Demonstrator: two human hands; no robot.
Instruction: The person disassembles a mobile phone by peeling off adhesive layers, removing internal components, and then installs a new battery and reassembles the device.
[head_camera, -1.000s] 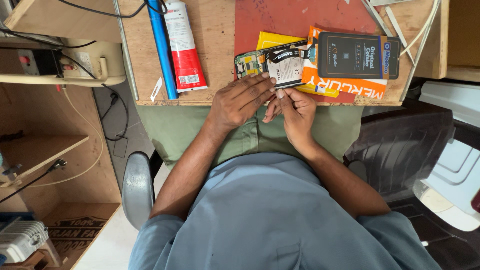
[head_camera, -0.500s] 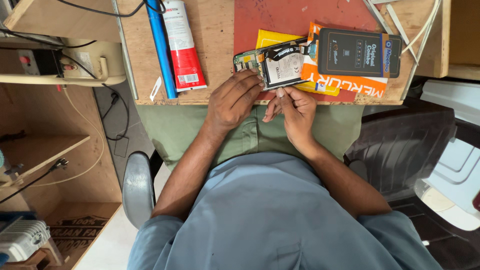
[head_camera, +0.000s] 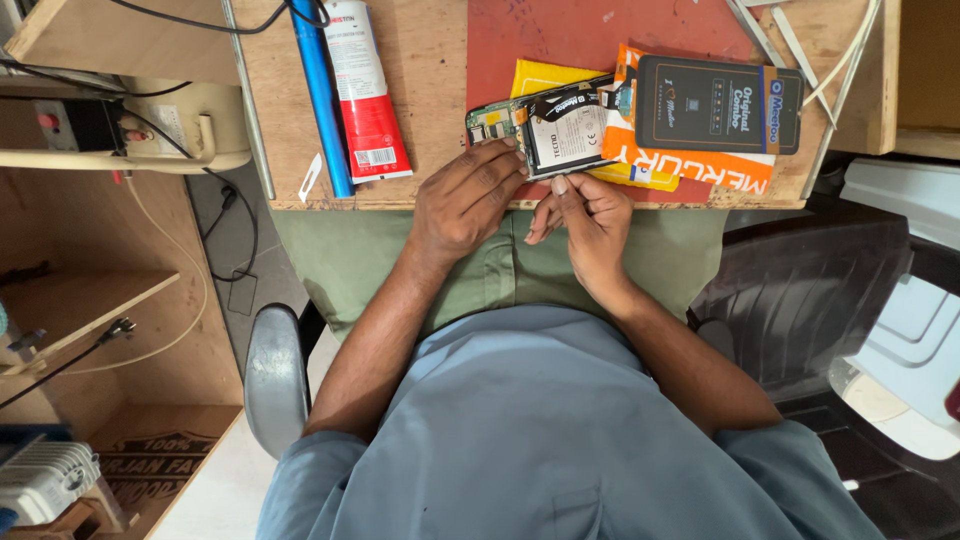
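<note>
Fingers first: the left hand (head_camera: 468, 200) has its fingers (head_camera: 497, 172) spread and laid on the near edge of an opened phone (head_camera: 540, 135), pinning it down against the counter (head_camera: 430, 95) rather than wrapping around it. The right hand (head_camera: 590, 220) is pinched up tight, thumb and fingertips (head_camera: 560, 186) pressed together right at the phone's lower edge. Can't tell whether there's some tiny tool or part caught in that pinch, it's too small to make out.

The phone itself sits face down near the front edge of the wooden counter, back cover off, so you see the green circuit board at its left end and the white-labelled battery in the middle. It's lying partly on a yellow packet (head_camera: 560, 80), which is on a red mat (head_camera: 580, 30).

Just to the right, touching the phone's far end, there's an orange package (head_camera: 690, 165) with a black box (head_camera: 715, 105) stacked on top. Well to the left, a red and white tube (head_camera: 365, 90) lies next to a long blue cylinder (head_camera: 318, 95), and a small white blade-looking thing (head_camera: 310, 176) is beside that, near the counter edge.

The person's seated, green trousers and a blue shirt, with a dark plastic chair (head_camera: 810, 290) off to the right.
</note>
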